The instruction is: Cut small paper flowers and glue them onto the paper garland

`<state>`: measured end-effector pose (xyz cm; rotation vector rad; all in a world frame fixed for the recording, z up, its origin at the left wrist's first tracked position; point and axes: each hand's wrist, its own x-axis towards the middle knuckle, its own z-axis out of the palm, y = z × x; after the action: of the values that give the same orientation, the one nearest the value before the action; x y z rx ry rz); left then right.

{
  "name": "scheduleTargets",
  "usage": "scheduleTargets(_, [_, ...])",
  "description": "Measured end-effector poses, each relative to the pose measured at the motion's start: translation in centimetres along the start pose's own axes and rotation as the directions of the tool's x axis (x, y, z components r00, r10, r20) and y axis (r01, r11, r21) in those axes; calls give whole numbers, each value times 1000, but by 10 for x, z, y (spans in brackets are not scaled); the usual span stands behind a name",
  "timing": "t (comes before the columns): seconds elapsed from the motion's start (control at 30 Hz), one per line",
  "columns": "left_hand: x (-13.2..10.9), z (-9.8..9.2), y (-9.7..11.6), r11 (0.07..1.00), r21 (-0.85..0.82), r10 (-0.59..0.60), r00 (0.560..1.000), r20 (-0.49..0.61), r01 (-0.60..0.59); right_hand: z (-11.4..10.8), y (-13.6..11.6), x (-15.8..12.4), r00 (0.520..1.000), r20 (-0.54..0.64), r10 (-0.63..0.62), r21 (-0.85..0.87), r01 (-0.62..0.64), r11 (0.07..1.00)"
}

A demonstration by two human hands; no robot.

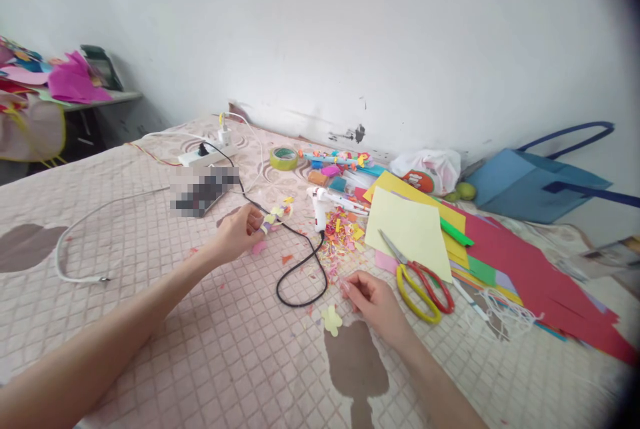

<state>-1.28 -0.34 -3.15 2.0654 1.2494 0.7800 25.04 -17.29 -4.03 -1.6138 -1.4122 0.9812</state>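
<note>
A person's left hand grasps one end of a slim stick trimmed with pale yellow paper flowers, over a quilted cloth and left of a white glue gun. The right hand, fingers loosely curled around what I cannot tell, if anything, is beside a yellow paper flower, with scissors to its right
</note>
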Motion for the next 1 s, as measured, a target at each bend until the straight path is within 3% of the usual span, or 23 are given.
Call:
scheduleTargets(0.5, [-8, 0, 3, 999, 27, 17, 999, 45, -18, 1, 5, 0, 1000, 1, -9, -38, 9, 999])
scheduleTargets(1.0, [-18, -7, -1, 993, -110, -39, 994, 97, 50, 0, 7, 1, 1000, -1, -10, -92, 10, 996])
